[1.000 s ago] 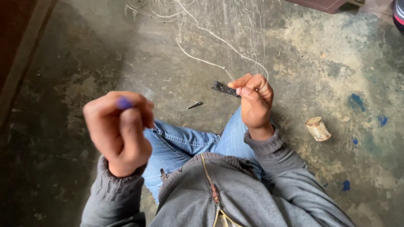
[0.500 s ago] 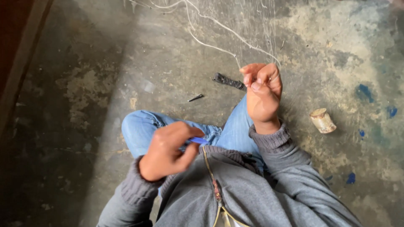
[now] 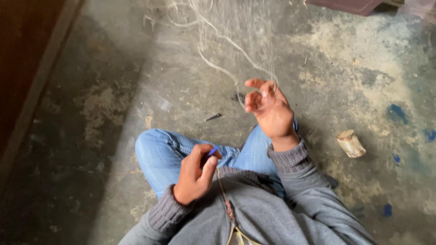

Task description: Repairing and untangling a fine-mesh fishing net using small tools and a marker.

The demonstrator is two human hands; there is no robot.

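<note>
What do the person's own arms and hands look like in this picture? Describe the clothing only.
Both arms wear grey jacket sleeves with ribbed knit cuffs at the wrists. The left hand and right hand are bare, with no gloves, rings or watch visible. The jacket has a front zip.
</note>
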